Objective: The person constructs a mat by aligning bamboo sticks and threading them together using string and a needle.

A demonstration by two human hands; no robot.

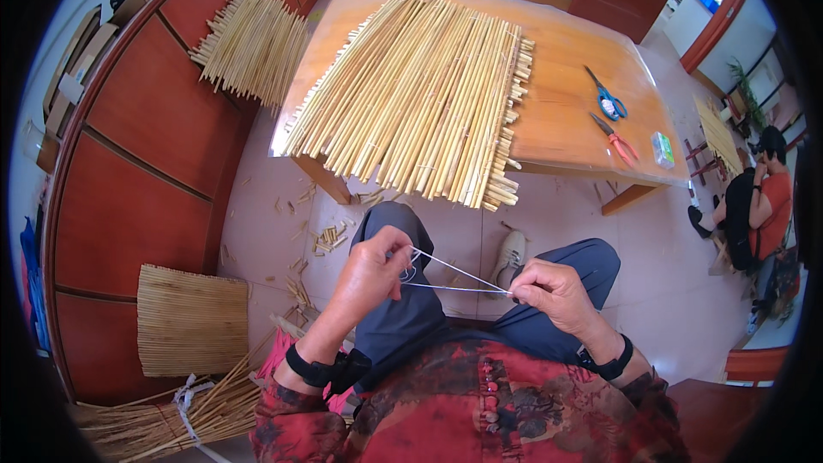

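Note:
Above my lap, a thin white string [459, 270] runs in two strands between my hands. My left hand [380, 264] is closed on one end, with a small loose tangle of string by the fingertips. The other end is pinched between the thumb and fingers of my right hand [549, 288]. Beyond them, a mat of yellowish reed stalks [411, 94] lies on the wooden table [570, 111], its near edge jutting past the table's front. Stitches of thread cross the stalks near the right side, where the ends are uneven.
Blue-handled scissors [609, 99], red-handled pliers [615, 139] and a small green-and-clear box [663, 150] lie on the table's right. Cut reed bits [328, 238] litter the floor. Left stand a stalk stack [255, 47], a finished-looking mat [193, 320] and a tied bundle [184, 407]. Another person [759, 201] sits far right.

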